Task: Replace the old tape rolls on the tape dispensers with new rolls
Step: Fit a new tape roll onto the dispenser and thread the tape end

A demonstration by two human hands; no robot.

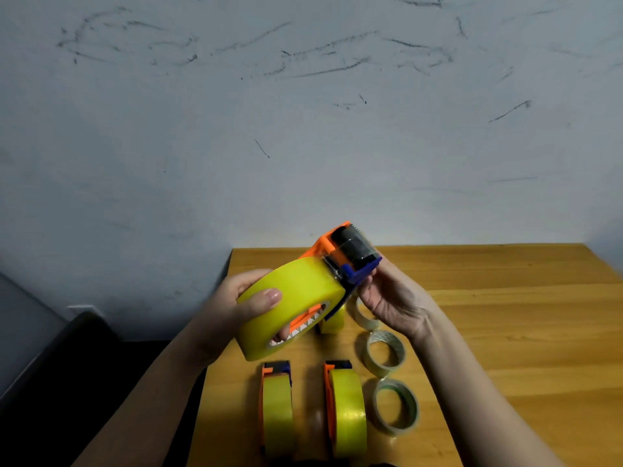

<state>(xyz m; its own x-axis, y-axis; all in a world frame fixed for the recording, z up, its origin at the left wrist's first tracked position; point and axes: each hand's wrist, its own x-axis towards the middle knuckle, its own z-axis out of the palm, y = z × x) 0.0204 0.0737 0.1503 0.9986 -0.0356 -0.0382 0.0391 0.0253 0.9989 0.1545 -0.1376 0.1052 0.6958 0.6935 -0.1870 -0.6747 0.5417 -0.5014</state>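
Two hands hold one tape dispenser (340, 261) up over the wooden table (505, 332). Left hand (232, 308) is wrapped around the big yellow roll (290, 308) mounted on it, thumb on top. Right hand (387, 298) pinches the blue end by the cutter. Down on the table near me, two more loaded dispensers (277, 409) (345, 407) stand side by side. Just right of them, three thin clear rolls (384, 353) (396, 407) (364, 313) in a row, farthest one partly hidden behind the right hand.
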